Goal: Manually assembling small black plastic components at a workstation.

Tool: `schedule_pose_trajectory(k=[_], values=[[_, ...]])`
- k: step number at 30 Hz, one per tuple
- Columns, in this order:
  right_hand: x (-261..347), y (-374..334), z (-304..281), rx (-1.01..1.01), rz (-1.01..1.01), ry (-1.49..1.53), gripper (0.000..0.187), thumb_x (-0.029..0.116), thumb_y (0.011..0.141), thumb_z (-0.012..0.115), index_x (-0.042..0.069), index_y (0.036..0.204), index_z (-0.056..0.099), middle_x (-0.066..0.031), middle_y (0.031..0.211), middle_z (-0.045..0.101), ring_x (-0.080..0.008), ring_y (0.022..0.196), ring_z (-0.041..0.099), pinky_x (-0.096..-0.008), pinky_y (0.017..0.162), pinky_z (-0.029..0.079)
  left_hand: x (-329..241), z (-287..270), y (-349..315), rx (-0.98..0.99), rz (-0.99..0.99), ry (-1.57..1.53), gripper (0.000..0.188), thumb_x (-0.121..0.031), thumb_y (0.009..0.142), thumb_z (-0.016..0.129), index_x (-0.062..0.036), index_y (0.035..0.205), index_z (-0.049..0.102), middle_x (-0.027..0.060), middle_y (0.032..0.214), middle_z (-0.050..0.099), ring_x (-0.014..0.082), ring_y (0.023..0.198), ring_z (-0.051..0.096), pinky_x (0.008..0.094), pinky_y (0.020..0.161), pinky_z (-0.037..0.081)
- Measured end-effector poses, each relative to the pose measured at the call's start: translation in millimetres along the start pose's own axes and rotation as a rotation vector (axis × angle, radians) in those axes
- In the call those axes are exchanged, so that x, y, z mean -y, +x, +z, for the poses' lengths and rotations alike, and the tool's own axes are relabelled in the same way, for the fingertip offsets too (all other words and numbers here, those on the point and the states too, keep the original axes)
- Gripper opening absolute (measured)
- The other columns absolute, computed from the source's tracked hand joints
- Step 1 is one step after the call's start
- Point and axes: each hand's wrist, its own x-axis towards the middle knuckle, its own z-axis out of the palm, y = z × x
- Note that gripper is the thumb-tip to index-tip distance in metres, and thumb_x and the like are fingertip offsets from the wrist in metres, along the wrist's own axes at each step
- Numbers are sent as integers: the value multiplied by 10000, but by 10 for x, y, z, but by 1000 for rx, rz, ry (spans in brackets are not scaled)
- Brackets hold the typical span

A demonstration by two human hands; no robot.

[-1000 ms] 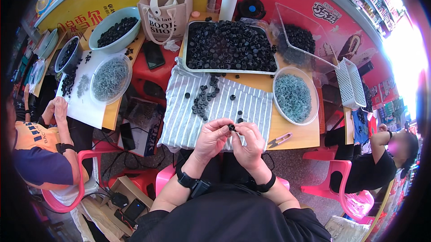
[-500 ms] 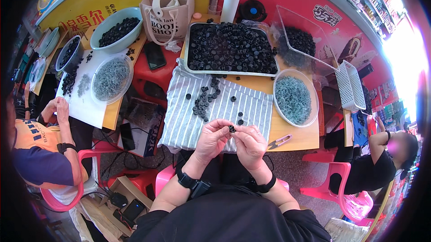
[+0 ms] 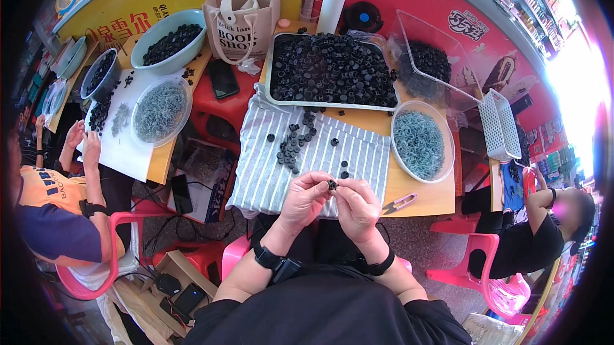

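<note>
Pinched between the fingertips of both hands is a small round black plastic part point(image 3: 332, 185). My left hand point(image 3: 306, 201) grips it from one side and my right hand point(image 3: 357, 208) from the other, just over the near edge of a grey striped cloth point(image 3: 256, 172). Loose black parts point(image 3: 291, 150) lie scattered on the cloth. Behind it a metal tray point(image 3: 272, 92) is heaped with similar black parts. To the right stands a round tub point(image 3: 449, 153) of small bluish-grey pieces. Pink-handled thread snips point(image 3: 401, 203) rest on the table by my right hand.
A white bottle point(image 3: 333, 6), a canvas bag point(image 3: 268, 18) and a clear bin point(image 3: 441, 70) stand at the back. A phone point(image 3: 222, 79) lies on a red stool. One person point(image 3: 64, 210) works at the left table; another person point(image 3: 527, 236) sits at right.
My hands stay nearly in place, still pinching the black part, which looks slightly turned. The left-hand person's hands have moved apart and up toward the table.
</note>
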Motion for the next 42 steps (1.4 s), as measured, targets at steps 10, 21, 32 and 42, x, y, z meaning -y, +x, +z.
schedule_pose_trajectory(k=[10, 21, 32, 42], values=[[12, -37, 18, 19, -28, -3, 185, -99, 733, 770, -40, 894, 699, -156, 932, 684, -259, 777, 675, -317, 658, 544, -10, -22, -8, -16, -19, -12, 131, -49, 947, 679, 3, 1066, 692, 108, 1062, 699, 168, 952, 681, 285, 855, 549], [3, -28, 58, -15, -55, -17, 202, -94, 668, 779, -42, 842, 690, -143, 865, 664, -269, 706, 636, -335, 598, 498, -6, -13, 4, 4, -5, -40, 133, -25, 950, 667, 10, 1075, 697, 113, 1053, 709, 186, 968, 687, 305, 828, 581], [-17, -39, 103, -19, -88, -48, 209, -88, 666, 787, -43, 835, 672, -142, 875, 653, -269, 694, 630, -335, 577, 498, 14, -73, -5, 1, -7, -10, 110, -29, 953, 661, -15, 1053, 706, 128, 1096, 699, 190, 994, 679, 305, 890, 542], [-13, -128, 152, -9, 93, 87, 180, -90, 747, 785, -16, 859, 666, -131, 957, 618, -229, 736, 624, -304, 600, 512, -18, -26, -15, -18, -2, -7, 121, -48, 958, 661, -19, 1069, 701, 112, 1091, 701, 173, 971, 682, 280, 855, 546]])
